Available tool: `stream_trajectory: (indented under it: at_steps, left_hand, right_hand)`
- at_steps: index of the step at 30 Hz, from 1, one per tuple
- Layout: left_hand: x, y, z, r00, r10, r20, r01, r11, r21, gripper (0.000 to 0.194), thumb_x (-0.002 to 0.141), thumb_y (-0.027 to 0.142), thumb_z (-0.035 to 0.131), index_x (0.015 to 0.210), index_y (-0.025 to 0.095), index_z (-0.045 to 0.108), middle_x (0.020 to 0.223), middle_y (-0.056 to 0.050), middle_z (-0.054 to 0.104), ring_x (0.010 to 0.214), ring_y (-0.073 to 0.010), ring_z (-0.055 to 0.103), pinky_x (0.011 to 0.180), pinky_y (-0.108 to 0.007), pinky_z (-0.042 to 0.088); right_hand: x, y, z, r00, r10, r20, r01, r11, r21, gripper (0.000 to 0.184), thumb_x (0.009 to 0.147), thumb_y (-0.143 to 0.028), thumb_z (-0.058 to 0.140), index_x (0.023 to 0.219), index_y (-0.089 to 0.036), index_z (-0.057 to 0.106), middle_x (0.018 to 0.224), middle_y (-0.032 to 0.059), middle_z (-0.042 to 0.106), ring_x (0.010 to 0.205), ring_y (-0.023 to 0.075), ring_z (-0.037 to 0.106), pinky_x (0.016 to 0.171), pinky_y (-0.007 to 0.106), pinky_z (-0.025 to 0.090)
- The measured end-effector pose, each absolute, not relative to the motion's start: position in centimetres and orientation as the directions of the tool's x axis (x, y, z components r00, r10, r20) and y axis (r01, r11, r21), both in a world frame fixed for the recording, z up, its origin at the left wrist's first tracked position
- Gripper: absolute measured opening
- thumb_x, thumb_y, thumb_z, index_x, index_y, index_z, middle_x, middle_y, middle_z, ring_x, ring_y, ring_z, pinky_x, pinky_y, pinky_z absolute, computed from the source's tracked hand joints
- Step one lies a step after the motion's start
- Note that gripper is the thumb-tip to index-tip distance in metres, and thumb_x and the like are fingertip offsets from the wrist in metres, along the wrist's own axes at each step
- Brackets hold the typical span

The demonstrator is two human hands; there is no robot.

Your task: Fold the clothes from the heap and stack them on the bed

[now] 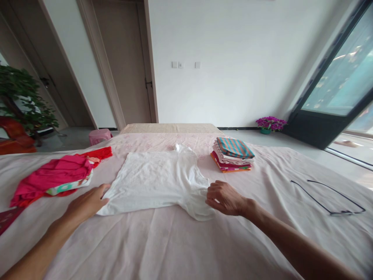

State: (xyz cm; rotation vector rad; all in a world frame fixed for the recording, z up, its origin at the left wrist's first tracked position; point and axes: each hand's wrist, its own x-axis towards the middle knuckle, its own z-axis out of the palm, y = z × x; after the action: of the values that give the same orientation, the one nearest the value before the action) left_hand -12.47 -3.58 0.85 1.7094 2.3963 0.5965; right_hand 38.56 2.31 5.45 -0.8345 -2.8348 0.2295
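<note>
A white T-shirt (151,181) lies spread sideways on the pale pink bed sheet (157,249), its hem to the left and its neck and sleeves to the right. My left hand (90,201) pinches the near corner of the hem between thumb and fingers. At the other end, my right hand (223,197) is closed on the shirt's sleeve and shoulder area, knuckles up. Some wrinkles run across the cloth near the sleeves.
A stack of folded clothes (233,154), striped on top, stands right of the shirt. Rumpled red and pink clothes (58,177) lie at the left. Black-framed glasses (332,200) rest at the right. A pink stool (100,136) stands beyond the bed.
</note>
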Motion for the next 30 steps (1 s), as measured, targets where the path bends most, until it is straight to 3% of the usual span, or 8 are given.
stream_trajectory:
  at_steps: [3, 5, 8, 13, 17, 23, 26, 30]
  left_hand:
    - [-9.3, -1.9, 2.4, -0.232, 0.954, 0.188, 0.973, 0.225, 0.058, 0.043, 0.075, 0.038, 0.056, 0.112, 0.019, 0.065, 0.112, -0.015, 0.065, 0.103, -0.0345, 0.063, 0.087, -0.043, 0.047]
    - [-5.1, 0.1, 3.0, -0.106, 0.984, 0.141, 0.989, 0.090, 0.119, 0.042, 0.083, 0.037, 0.048, 0.116, 0.017, 0.063, 0.119, -0.015, 0.064, 0.107, -0.0294, 0.062, 0.094, -0.040, 0.045]
    - [2.4, 3.8, 2.4, 0.103, 0.980, 0.170, 0.948, -0.149, 0.282, 0.045, 0.090, 0.035, 0.040, 0.125, 0.013, 0.059, 0.131, -0.017, 0.059, 0.123, -0.0253, 0.054, 0.105, -0.035, 0.038]
    - [9.3, 8.3, -1.6, 0.225, 0.957, 0.184, 0.896, -0.278, 0.348, 0.060, 0.095, 0.043, 0.034, 0.143, 0.007, 0.039, 0.151, -0.024, 0.035, 0.142, -0.0298, 0.031, 0.114, -0.045, 0.026]
    - [5.6, 10.3, -3.9, 0.139, 0.975, 0.173, 0.959, -0.176, 0.224, 0.062, 0.095, 0.050, 0.034, 0.145, 0.014, 0.039, 0.155, -0.019, 0.029, 0.145, -0.0323, 0.021, 0.115, -0.052, 0.017]
    - [-6.3, 10.8, -4.1, -0.169, 0.977, 0.128, 0.983, 0.158, 0.096, 0.064, 0.093, 0.057, 0.031, 0.147, 0.024, 0.036, 0.156, -0.013, 0.030, 0.143, -0.0331, 0.025, 0.114, -0.052, 0.019]
    - [-9.7, 10.2, -3.8, -0.268, 0.955, 0.131, 0.962, 0.257, 0.094, 0.065, 0.094, 0.056, 0.028, 0.147, 0.020, 0.037, 0.155, -0.017, 0.031, 0.140, -0.0383, 0.029, 0.109, -0.058, 0.024]
    - [-9.0, 10.6, -3.4, -0.370, 0.914, 0.168, 0.929, 0.360, 0.083, 0.065, 0.094, 0.053, 0.025, 0.140, 0.012, 0.047, 0.148, -0.026, 0.037, 0.137, -0.0455, 0.029, 0.105, -0.066, 0.021]
  right_hand:
    - [36.8, 4.2, 6.3, -0.679, 0.711, 0.185, 0.624, 0.691, -0.363, 0.043, 0.101, -0.038, 0.028, 0.090, -0.021, 0.067, 0.087, 0.0064, 0.068, 0.082, 0.0188, 0.061, 0.079, 0.031, 0.044]
    - [34.9, 6.0, 6.3, -0.634, 0.738, 0.232, 0.616, 0.663, -0.426, 0.044, 0.101, -0.039, 0.026, 0.109, -0.020, 0.066, 0.107, 0.0090, 0.068, 0.098, 0.0212, 0.063, 0.088, 0.034, 0.045]
    - [31.5, 8.4, 4.6, -0.583, 0.761, 0.284, 0.663, 0.648, -0.375, 0.048, 0.100, -0.035, 0.030, 0.137, -0.012, 0.049, 0.137, 0.0177, 0.054, 0.127, 0.0271, 0.050, 0.104, 0.042, 0.039]
    - [28.8, 9.9, -0.3, -0.555, 0.809, 0.195, 0.771, 0.588, -0.244, 0.062, 0.099, -0.042, 0.032, 0.151, -0.009, 0.026, 0.153, 0.0204, 0.029, 0.143, 0.0304, 0.027, 0.112, 0.050, 0.030]
    - [29.8, 10.0, -2.4, -0.516, 0.838, 0.176, 0.829, 0.541, -0.144, 0.063, 0.099, -0.046, 0.031, 0.150, -0.009, 0.031, 0.154, 0.0184, 0.026, 0.144, 0.0309, 0.022, 0.116, 0.050, 0.021]
    - [30.8, 9.9, -2.5, -0.505, 0.850, 0.147, 0.853, 0.517, -0.061, 0.064, 0.099, -0.048, 0.027, 0.150, -0.008, 0.030, 0.156, 0.0159, 0.023, 0.145, 0.0292, 0.019, 0.117, 0.048, 0.018]
    - [30.8, 10.0, -1.8, -0.505, 0.859, 0.089, 0.859, 0.510, -0.047, 0.066, 0.099, -0.050, 0.025, 0.151, -0.008, 0.028, 0.157, 0.0152, 0.022, 0.146, 0.0280, 0.018, 0.117, 0.048, 0.015]
    - [29.7, 11.2, 0.1, -0.480, 0.874, 0.081, 0.873, 0.484, -0.050, 0.058, 0.100, -0.047, 0.025, 0.144, -0.013, 0.042, 0.151, 0.0154, 0.038, 0.142, 0.0271, 0.029, 0.116, 0.047, 0.013]
